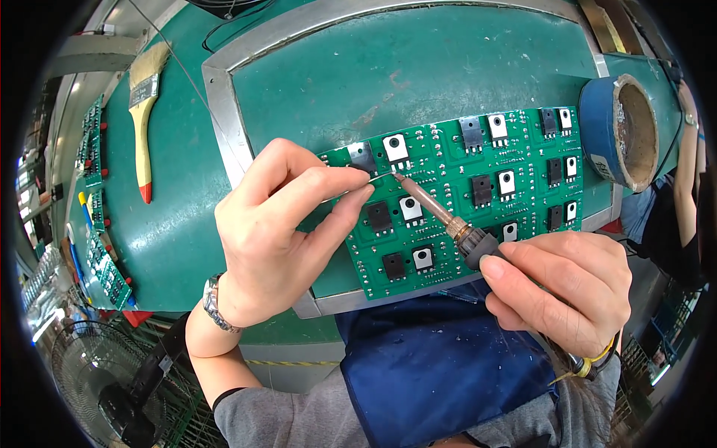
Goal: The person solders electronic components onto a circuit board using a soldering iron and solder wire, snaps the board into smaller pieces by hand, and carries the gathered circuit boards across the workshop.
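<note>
A green circuit board [455,187] with rows of black and white-backed transistors lies in front of me. My left hand [287,213] pinches a thin solder wire [379,177] between thumb and forefinger. The wire's end reaches the legs of a white-backed transistor [396,148] in the upper left row. My right hand [567,287] is closed round the dark grip of a soldering iron [433,205]. Its tip meets the wire's end at those legs. The iron's shaft slants across the board and covers part of it.
A metal frame [228,127] borders the green work surface. At the right stands a blue cardboard tube [601,131] with a hollow core. A paintbrush [142,123] lies at the left, near several smaller circuit boards [108,269]. A fan [112,381] stands lower left; another person's arm [686,149] shows far right.
</note>
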### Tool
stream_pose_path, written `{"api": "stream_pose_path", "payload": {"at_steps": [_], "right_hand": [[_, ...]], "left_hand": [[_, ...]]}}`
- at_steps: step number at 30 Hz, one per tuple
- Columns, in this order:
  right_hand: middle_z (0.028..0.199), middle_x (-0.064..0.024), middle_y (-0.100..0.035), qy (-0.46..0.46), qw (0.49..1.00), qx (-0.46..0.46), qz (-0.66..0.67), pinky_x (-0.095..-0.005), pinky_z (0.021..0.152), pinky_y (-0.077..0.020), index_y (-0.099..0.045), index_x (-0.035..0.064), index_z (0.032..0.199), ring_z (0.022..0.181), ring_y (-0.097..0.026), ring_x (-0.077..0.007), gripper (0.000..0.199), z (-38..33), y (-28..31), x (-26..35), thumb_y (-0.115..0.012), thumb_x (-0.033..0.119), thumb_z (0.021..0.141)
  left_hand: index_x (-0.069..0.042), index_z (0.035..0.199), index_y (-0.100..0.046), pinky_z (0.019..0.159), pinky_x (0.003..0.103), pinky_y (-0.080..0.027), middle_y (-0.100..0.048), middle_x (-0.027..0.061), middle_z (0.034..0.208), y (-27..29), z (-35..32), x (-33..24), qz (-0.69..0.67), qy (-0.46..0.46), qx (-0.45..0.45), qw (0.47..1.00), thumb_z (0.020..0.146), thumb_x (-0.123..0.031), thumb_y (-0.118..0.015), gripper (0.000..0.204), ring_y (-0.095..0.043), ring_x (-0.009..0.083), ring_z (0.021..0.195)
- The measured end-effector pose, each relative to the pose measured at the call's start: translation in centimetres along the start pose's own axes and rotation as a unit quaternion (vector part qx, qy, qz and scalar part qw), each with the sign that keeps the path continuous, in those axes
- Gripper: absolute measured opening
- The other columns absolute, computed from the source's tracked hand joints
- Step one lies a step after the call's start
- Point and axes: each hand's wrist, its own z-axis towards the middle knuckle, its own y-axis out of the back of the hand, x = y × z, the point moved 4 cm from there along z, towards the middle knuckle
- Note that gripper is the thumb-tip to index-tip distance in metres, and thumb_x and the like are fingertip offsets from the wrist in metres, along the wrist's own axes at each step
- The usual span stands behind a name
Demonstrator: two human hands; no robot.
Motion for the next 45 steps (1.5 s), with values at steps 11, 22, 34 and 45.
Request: {"api": "stream_pose_path", "payload": {"at_steps": [11,22,34,45], "right_hand": [[0.074,-0.0125,-0.066,0.0,1.0,-0.021,0.004,-0.0274,0.048,-0.0532,-0.071,-0.0032,0.089,0.06,-0.066,-0.0224,0.028,-0.5,0.6,0.1,-0.074,0.024,0.082],[0.072,-0.0123,-0.067,-0.013,1.0,-0.024,-0.015,-0.0258,0.044,-0.0471,-0.072,-0.0022,0.088,0.057,-0.065,-0.0225,0.028,-0.8,0.6,-0.2,-0.073,0.025,0.082],[0.073,-0.0136,-0.066,0.003,1.0,-0.021,-0.002,-0.0273,0.046,-0.0528,-0.071,-0.0037,0.09,0.057,-0.066,-0.0232,0.027,-0.6,0.4,-0.5,-0.074,0.021,0.081],[0.074,-0.0125,-0.067,0.001,1.0,-0.021,-0.007,-0.0274,0.047,-0.0534,-0.071,-0.0025,0.091,0.059,-0.066,-0.0223,0.027,-0.6,0.5,-0.5,-0.074,0.022,0.082]], "left_hand": [[-0.007,0.091,-0.073,0.05,0.024,-0.042,-0.054,0.0025,0.078,0.7,0.0,-0.5,0.004,-0.009,-0.05,0.999,0.066,0.005,-0.077,0.027,-0.054,0.0107,0.059],[-0.006,0.091,-0.072,0.049,0.024,-0.042,-0.054,0.0036,0.079,-0.1,-0.1,-0.6,-0.001,-0.039,-0.037,0.999,0.067,0.004,-0.078,0.026,-0.054,0.0115,0.058],[-0.005,0.091,-0.073,0.047,0.024,-0.039,-0.053,0.0032,0.079,-0.6,0.0,-0.5,0.003,-0.05,-0.036,0.998,0.068,0.004,-0.079,0.026,-0.05,0.0105,0.056],[-0.008,0.096,-0.075,0.056,0.024,-0.043,-0.051,0.0032,0.083,-1.2,-0.2,-0.6,0.011,-0.033,-0.007,0.999,0.069,0.003,-0.079,0.029,-0.053,0.0117,0.069]]}}
